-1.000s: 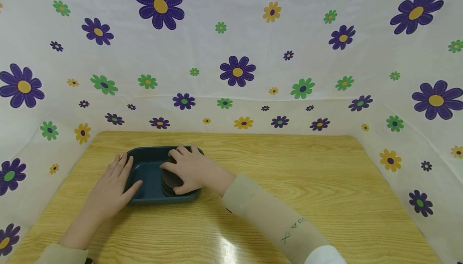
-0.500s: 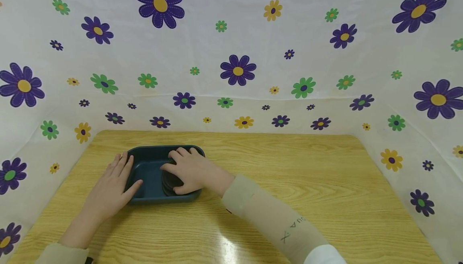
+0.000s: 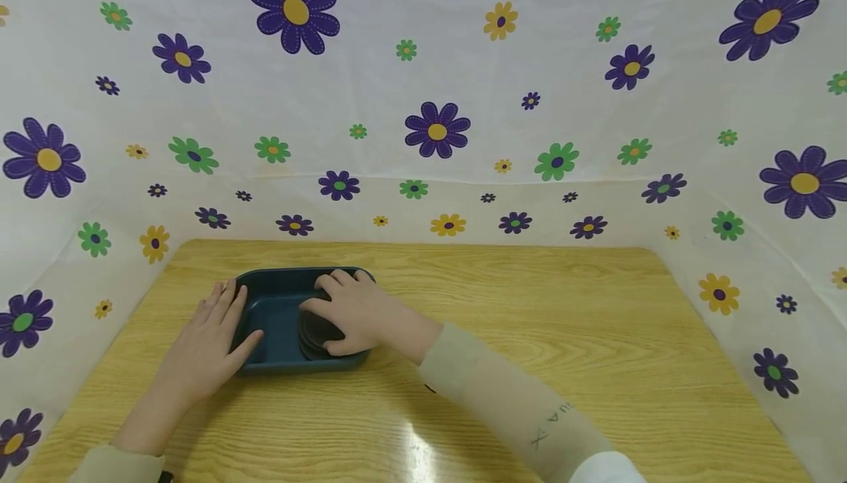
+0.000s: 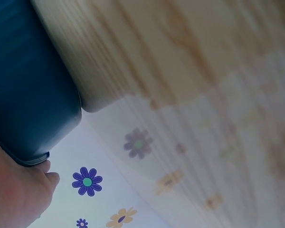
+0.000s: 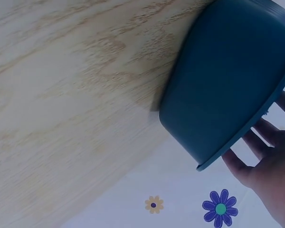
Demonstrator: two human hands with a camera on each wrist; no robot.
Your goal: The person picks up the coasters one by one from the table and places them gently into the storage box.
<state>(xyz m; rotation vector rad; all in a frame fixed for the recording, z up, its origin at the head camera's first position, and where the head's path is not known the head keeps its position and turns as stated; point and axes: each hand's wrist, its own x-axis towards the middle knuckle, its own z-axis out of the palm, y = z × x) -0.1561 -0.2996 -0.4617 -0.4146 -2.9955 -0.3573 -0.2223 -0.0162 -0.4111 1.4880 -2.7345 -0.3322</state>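
Observation:
A dark teal tray [image 3: 274,325] with raised walls stands at the left of the table in the head view. Inside its right end lies a short stack of black round discs [image 3: 317,332], partly covered by my right hand [image 3: 360,314]. That hand reaches over the tray's right wall, fingers and thumb curled around the discs; their exact kind cannot be told. My left hand [image 3: 205,347] rests along the tray's left rim with fairly straight fingers, its thumb over the inside. Both wrist views show the tray's outer wall [image 4: 33,85], with its rim near the right fingers [image 5: 235,164].
The wood-grain table [image 3: 562,321] extends to the right of the tray. A white cloth [image 3: 370,86] printed with purple, green and yellow flowers hangs behind it and along both sides.
Hands, tray and discs keep nearly the same places. The right forearm has shifted slightly to the right, and the whole view has moved a little.

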